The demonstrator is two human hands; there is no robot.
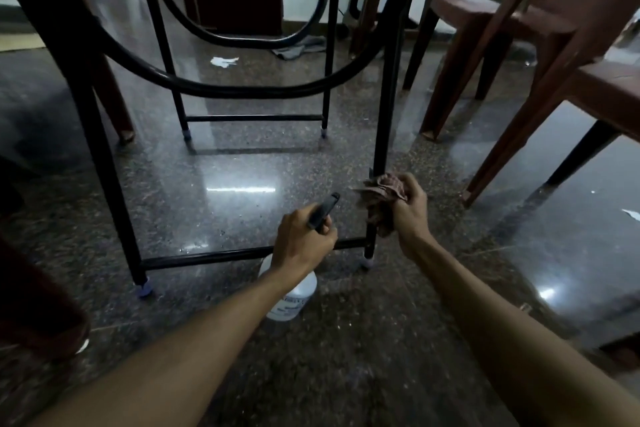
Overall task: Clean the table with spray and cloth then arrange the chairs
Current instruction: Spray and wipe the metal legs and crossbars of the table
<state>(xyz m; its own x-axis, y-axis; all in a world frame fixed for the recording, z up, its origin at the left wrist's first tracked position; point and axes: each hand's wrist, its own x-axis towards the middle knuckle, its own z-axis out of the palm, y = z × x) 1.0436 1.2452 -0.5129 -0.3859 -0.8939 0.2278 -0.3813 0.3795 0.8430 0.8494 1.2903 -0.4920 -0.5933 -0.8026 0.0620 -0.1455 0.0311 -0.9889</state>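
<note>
While the view sits low under the table, right hand point(410, 210) bunches the cloth point(381, 191) against the black table leg point(384, 114), lower centre-right. Fingers are curled tight round the fabric. Probably wiping the leg, so the cloth sits between palm and metal, with folds spilling left of the fingertips and below the hand. Left hand point(304, 239), lower centre, grips the spray bottle point(294, 298) at its neck, fingers clamped round the dark trigger head point(323, 210), which points up-right toward the leg, kept ready to squirt, I'd judge. White body hangs under the wrist; resting on floor point(242, 166) or not, cannot tell. Brown chairs point(519, 45) upper right, well apart from both hands, not yet arranged.
</note>
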